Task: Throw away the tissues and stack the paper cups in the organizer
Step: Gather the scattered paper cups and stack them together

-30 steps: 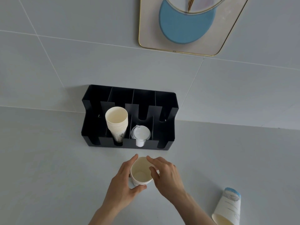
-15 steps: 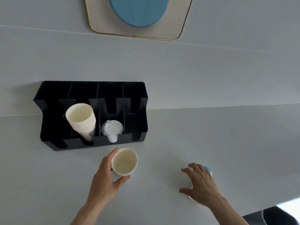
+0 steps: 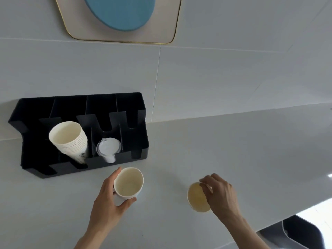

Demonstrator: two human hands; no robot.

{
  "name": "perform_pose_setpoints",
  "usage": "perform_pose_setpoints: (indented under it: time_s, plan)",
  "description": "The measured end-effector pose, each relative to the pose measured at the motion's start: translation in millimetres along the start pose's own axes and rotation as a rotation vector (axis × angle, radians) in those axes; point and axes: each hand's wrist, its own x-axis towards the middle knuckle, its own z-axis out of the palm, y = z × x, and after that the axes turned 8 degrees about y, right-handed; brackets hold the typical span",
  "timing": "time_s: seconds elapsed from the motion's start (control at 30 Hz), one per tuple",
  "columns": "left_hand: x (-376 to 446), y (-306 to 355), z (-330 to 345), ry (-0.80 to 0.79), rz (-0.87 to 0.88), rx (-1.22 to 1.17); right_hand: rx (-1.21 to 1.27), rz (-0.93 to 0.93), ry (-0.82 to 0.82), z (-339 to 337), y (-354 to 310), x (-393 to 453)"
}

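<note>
A black organizer [image 3: 138,141] stands on the white counter against the wall. A stack of paper cups [image 3: 69,139] leans in its second slot, and clear plastic lids [image 3: 107,147] sit in the third. My left hand [image 3: 107,200] grips an upright paper cup [image 3: 128,185] just in front of the organizer. To the right, my right hand [image 3: 221,196] holds a second paper cup [image 3: 196,198] by its rim, its mouth turned toward me. No tissues are in view.
The white counter [image 3: 233,150] ends in an edge at the lower right, with a dark object [image 3: 301,232] below it. A beige tray with a blue disc [image 3: 122,18] leans on the tiled wall above the organizer.
My right hand left the cup held by the left hand, reached right to the fallen cup and picked it up by the rim. The view shifted rightward.
</note>
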Motion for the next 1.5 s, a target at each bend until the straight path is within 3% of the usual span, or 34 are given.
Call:
perform_pose_setpoints:
  time_s: [0.17,0.37,0.47,0.63,0.8,0.9,1.0,1.17,1.33,1.5]
  plan:
    - [-2,0,3,0.000,-0.004,0.000,0.431,0.093,0.111,-25,-55,39]
    - [0,4,1,-0.003,-0.011,-0.011,0.662,0.045,0.075,-43,-127,69]
    - [1,5,-1,-0.016,-0.022,-0.003,0.670,-0.017,0.020,-32,-154,73]
    - [1,8,-3,-0.025,-0.058,0.007,0.453,-0.125,-0.064,2,-173,62]
    - [-1,14,-5,-0.030,-0.117,-0.050,0.362,-0.137,-0.222,28,-174,45]
    - [-3,19,-15,-0.105,-0.181,-0.105,0.329,-0.073,-0.359,34,-169,41]
    - [-2,23,-31,-0.134,-0.268,-0.190,0.434,0.116,-0.495,35,-164,42]
    - [16,36,-54,-0.073,-0.617,-0.273,0.664,0.418,-0.727,34,-163,46]
    - [28,48,-60,-0.135,-0.761,-0.355,0.669,0.438,-0.745,35,-165,51]
    - [30,56,-55,-0.129,-0.764,-0.348,0.692,0.457,-0.746,41,-161,51]
